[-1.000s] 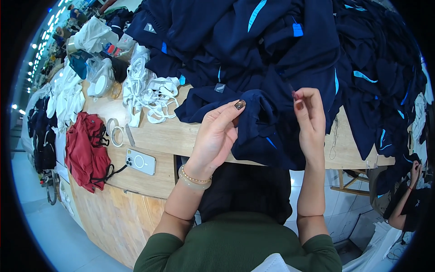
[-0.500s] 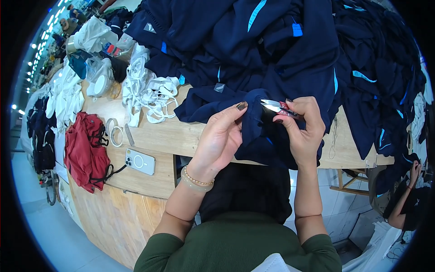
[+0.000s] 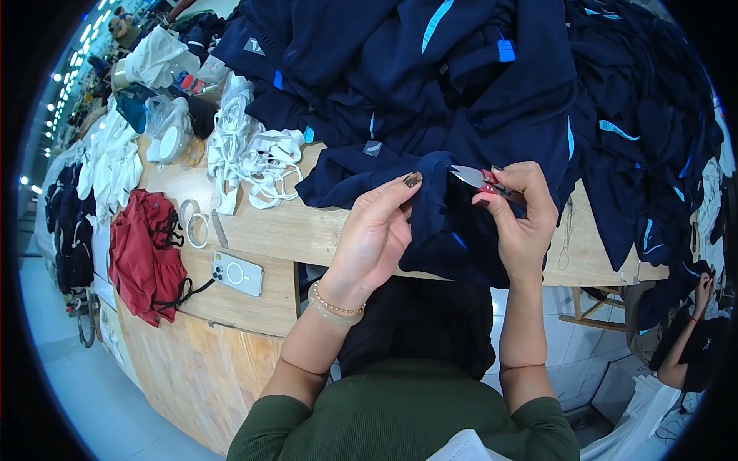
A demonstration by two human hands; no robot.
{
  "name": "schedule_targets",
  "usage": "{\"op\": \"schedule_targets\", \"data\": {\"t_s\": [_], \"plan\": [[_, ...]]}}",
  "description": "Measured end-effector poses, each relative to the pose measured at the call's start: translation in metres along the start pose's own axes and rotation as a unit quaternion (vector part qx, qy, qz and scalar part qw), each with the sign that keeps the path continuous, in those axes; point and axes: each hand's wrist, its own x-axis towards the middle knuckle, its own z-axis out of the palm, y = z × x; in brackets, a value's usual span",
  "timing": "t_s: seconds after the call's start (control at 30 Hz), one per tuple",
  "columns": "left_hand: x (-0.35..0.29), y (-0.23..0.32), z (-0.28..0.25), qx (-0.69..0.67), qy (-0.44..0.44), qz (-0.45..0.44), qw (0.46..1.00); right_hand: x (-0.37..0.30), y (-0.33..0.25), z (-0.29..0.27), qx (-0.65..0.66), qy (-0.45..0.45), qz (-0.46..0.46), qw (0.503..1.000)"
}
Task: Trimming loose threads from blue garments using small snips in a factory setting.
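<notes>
A dark navy garment hangs over the near edge of the wooden table. My left hand pinches its edge between thumb and fingers, with a bracelet and a pale bangle on the wrist. In my right hand is a pair of red-handled thread snips, held between thumb and fingers. The silver blades point left toward the garment's edge, close to the cloth; they look nearly closed. Whether a thread lies at their tips is too small to tell.
A heap of navy garments covers the table's far side. To the left lie white straps, a red cloth bag, tape rolls and a phone. At the right edge another person's arm shows beside navy cloth.
My right hand has moved slightly right with the snips, drawing the blades a little away from the garment's edge. The blades look closer together. My left hand stays nearly still.
</notes>
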Motion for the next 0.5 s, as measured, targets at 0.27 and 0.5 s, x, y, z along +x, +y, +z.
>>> {"op": "schedule_targets", "data": {"t_s": [0.27,0.5], "plan": [[-0.0013,-0.0004,0.0018,0.001,-0.014,0.013,1.0,-0.0009,-0.0034,-0.0022,-0.026,-0.04,-0.02,0.999],[-0.0019,-0.0014,0.0002,0.005,-0.002,0.007,1.0,0.0011,-0.0057,-0.0006,-0.062,-0.039,-0.048,0.996]]}}
